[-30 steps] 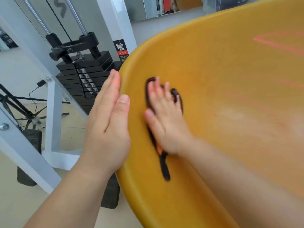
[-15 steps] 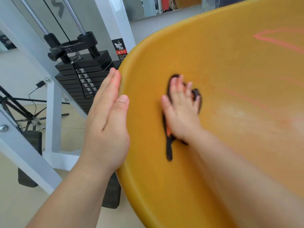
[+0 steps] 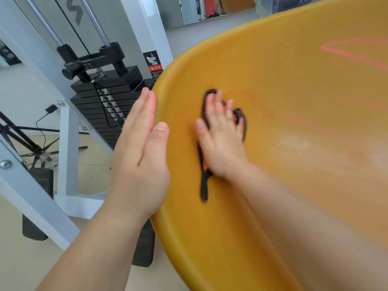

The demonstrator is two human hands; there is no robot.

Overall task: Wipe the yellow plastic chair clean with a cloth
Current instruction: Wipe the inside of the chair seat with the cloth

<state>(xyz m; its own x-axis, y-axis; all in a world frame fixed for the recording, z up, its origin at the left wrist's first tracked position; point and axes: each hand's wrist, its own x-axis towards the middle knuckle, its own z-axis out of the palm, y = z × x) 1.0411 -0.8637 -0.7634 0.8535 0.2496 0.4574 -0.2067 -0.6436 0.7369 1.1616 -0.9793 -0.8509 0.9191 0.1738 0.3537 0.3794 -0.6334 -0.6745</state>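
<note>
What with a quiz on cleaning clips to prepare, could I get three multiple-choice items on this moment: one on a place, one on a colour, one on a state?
1. Where is the left hand?
A. Flat against the rim of the chair
B. On top of the right hand
C. On the cloth

2. What colour is the cloth?
A. White
B. Dark, with a bit of orange
C. Pale blue

3. How do the right hand's fingers lie?
A. Curled into a fist
B. Pinching a lifted corner of the cloth
C. Spread flat, pressing the cloth onto the chair

Answers: 1 A, its straight fingers lie along the rim, with the thumb over it; 2 B, dark fabric shows around the hand, with orange near the wrist; 3 C, the fingers lie splayed over the cloth on the chair.
</note>
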